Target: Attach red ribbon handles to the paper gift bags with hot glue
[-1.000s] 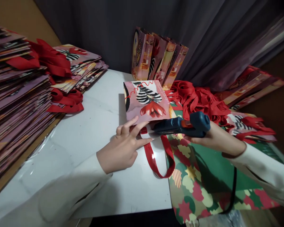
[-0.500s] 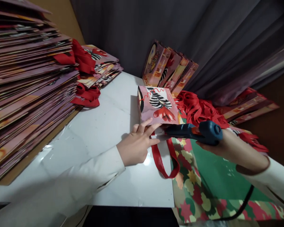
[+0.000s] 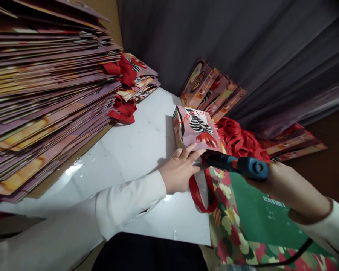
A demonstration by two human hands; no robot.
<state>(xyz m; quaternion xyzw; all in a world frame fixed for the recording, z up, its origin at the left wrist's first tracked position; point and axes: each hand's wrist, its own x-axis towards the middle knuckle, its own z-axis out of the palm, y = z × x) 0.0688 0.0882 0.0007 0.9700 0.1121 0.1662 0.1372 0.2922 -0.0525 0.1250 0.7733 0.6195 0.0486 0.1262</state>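
A pink paper bag (image 3: 202,130) with a zebra-striped bow and red flower print lies on its side, its mouth toward me. My left hand (image 3: 179,171) rests at the mouth's edge, fingers stretched out and apart, two of them over the upper panel. My right hand (image 3: 282,178) is wrapped around a dark blue glue gun (image 3: 251,168). The gun's front end reaches the bag mouth beside my left fingertips; its tip is hidden. Out of the mouth hangs a red ribbon handle (image 3: 199,195), looping onto the white tabletop (image 3: 149,128).
A tall stack of flat printed bags (image 3: 53,98) fills the left, with red ribbons (image 3: 124,109) sticking out. Several bags (image 3: 211,88) stand at the back by a grey curtain (image 3: 214,34). Red ribbons (image 3: 240,139) heap beside a green patterned bag (image 3: 265,214). A black cord (image 3: 293,256) crosses it.
The view has shifted, so the scene sits further right. The glue gun is a little deeper at the bag mouth. My left hand keeps its place on the bag.
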